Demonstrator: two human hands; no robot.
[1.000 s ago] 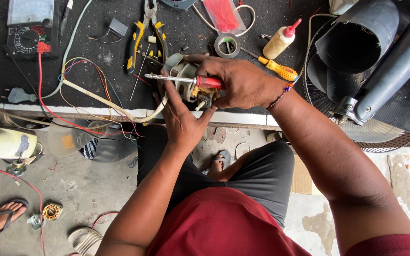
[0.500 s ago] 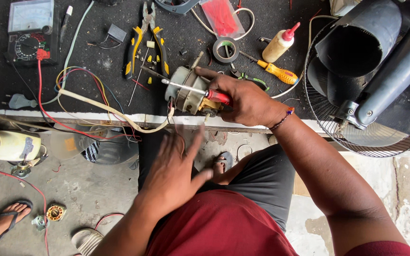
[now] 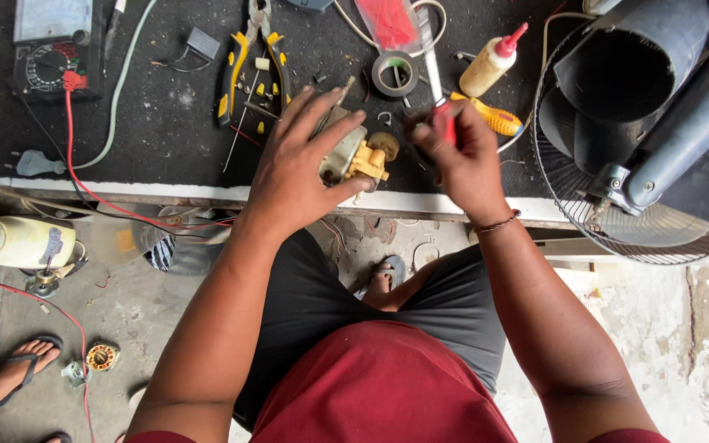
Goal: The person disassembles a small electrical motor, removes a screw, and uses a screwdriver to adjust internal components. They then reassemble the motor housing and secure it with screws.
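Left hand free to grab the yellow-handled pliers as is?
Probably not at once: the left hand is clamped on the small motor. The pliers lie just beyond its fingertips on the black mat, nothing between, so once it lets go, yes.

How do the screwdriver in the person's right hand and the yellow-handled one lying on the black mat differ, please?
The red-handled screwdriver is gripped in the right hand, its shaft pointing away from the person; the yellow-and-orange-handled screwdriver lies flat and untouched on the black mat. The red handle is mostly hidden by fingers; the yellow one's shows nearly whole. Both sit right of the small yellow-and-metal motor part, under the left hand.
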